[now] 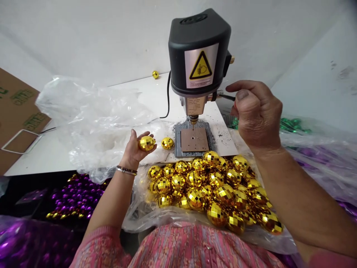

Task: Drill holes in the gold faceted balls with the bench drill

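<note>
A gold faceted ball (146, 143) rests in my left hand (136, 147), against the palm and fingers, with the thumb pointing up. Just right of it, a second gold ball (167, 143) lies on the white table, apart from the hand. My right hand (255, 111) is closed round the dark lever (227, 97) of a small bench drill press (199, 52), index finger stretched out above it. Under the bit (193, 125) is a brown square plate (194, 140) with a hole in it; no ball sits there. Between my arms lies a heap of gold faceted balls (195, 178).
Crumpled clear plastic (97, 119) covers the table's left part, beside a cardboard box (19, 115). A small gold ball (155, 75) lies by the wall. Purple beads (75, 195) fill the lower left. Green beads (295, 124) lie at right. A black cable (168, 96) hangs beside the drill.
</note>
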Demonstrator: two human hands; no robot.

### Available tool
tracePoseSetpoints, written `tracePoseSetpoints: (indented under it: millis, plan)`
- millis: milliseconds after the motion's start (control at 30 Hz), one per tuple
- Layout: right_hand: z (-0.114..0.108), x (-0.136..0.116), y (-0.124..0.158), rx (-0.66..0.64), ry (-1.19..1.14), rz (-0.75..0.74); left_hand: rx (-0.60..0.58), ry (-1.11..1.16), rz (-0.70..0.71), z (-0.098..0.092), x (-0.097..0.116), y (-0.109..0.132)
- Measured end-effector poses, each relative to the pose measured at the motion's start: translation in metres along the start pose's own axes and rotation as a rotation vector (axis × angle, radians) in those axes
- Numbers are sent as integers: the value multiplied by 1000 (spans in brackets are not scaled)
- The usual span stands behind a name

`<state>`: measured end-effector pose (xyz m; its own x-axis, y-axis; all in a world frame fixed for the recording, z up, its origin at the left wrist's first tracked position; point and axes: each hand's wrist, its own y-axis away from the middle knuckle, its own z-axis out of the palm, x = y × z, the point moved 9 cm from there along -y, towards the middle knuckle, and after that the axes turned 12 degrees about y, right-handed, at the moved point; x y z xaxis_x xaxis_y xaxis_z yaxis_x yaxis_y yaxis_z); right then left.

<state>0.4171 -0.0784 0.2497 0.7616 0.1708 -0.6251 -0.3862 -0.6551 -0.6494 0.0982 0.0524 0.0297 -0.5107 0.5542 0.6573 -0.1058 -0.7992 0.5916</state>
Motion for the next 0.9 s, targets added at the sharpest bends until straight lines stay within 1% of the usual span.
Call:
tracePoseSetpoints:
  millis: [100, 233, 367, 467, 567, 667, 767, 900]
  plan:
    - [0, -1, 0, 0, 4, -6, -103, 96, -95, 19, -11, 10]
    - [-1, -4, 1, -9, 21, -24, -296, 87, -95, 38, -20, 20]
    - [-2, -4, 1, -4, 22, -19, -407, -10, -63, 50, -27, 27]
    - [-1, -4, 0, -3, 1, -6, -470, -180, -8, 66, -33, 29]
    - [0, -5, 0, -10, -24, -7, -490, -358, 37, 85, -44, 27]
    - [0, -6, 0, -24, -13, -3, -472, -511, 103, 101, -53, 21]
    - [1, -5, 0, -44, 34, 20, -443, -686, 196, 112, -58, 15]
    - [-1, -8, -2, -24, 1, -11, -480, -792, 219, 120, -69, 9]
